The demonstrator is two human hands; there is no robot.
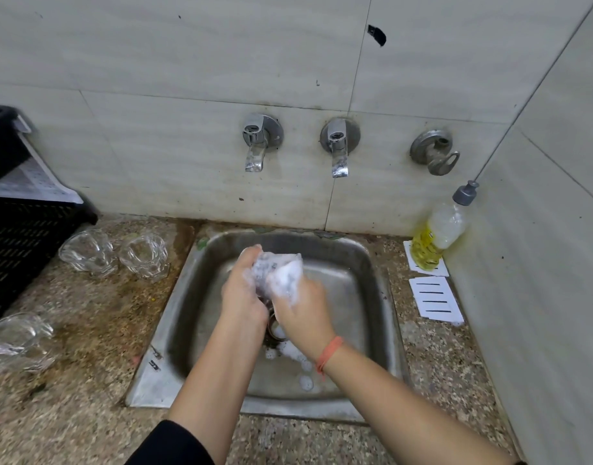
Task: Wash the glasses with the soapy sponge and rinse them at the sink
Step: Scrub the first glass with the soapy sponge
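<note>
Two hands crowd the middle of the steel sink [384, 297]: the left hand [244, 292] grips a lathered glass [266, 273], and the right hand [303, 308] presses a foamy sponge [288, 275] against it, with bare basin showing along the right wall. Two taps [256, 146] and a valve [434, 152] jut from the tiled wall above the far rim. On the desk [103, 414], two glasses [87, 251], a third glass [18, 340] and a black crate [16, 243] hem the left side. A soap bottle [437, 236] and white cards [436, 298] line the right corner.
</note>
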